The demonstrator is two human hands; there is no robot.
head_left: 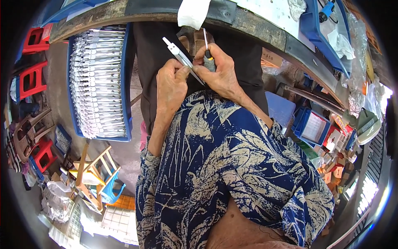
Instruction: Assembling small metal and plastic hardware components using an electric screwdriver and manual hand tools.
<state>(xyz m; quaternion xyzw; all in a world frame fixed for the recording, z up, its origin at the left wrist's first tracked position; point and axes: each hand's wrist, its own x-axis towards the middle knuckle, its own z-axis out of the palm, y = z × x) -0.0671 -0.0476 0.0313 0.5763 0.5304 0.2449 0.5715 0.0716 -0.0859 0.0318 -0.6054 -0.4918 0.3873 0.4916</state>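
Both my hands meet over my lap, just below the bench edge. What looks like a drawing compass (177, 51), with a white head and silver legs, slants between them. My left hand (171, 85) is closed on it, thumb and fingers pinching the upper legs. In my right hand (223, 74) is a screwdriver (209, 63) with a grey and yellow handle, its thin shaft pointing up toward the bench. The right thumb also presses against the compass legs. At my left, a blue tray (129, 103) holds rows of similar compasses (97, 83), white heads on the left.
The worn bench edge (166, 16) curves across the top, with white paper (193, 13) hanging over it. A blue bin (317, 39) sits on the bench's right. Red stools (33, 79) stand far left; a wooden chair frame (93, 178) is lower left. Blue crates (309, 124) stand right.
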